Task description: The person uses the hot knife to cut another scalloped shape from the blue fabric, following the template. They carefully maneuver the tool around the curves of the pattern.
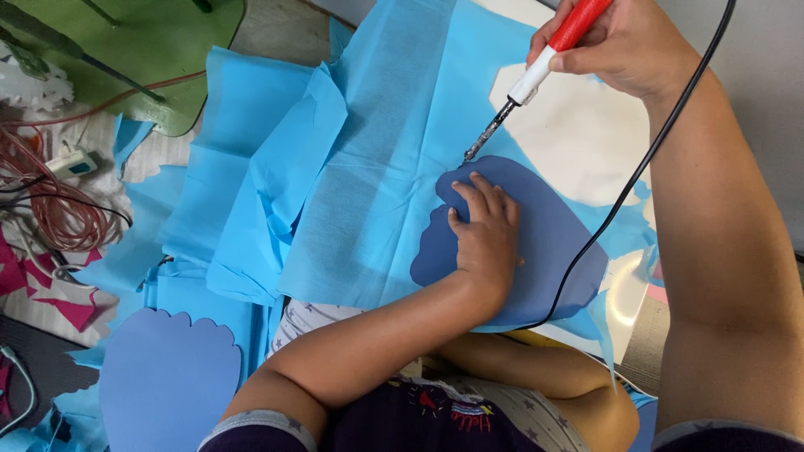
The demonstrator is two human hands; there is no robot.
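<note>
Pressing the left hand [484, 238] flat, fingers spread, on the dark blue template [536, 251] over the light blue fabric [377, 192] seems wise; the right hand [624, 46] grips the hot cutting tool [536, 71], tip at the template's edge

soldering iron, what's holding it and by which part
The right hand grips the soldering iron by its red handle; the left hand only presses flat on the blue template.

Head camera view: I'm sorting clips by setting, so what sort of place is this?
Probably a small craft or sewing workshop: light blue fabric sheets cover the table, the right hand holds a corded hot-cutting tool, and a scalloped template lies underneath.
</note>
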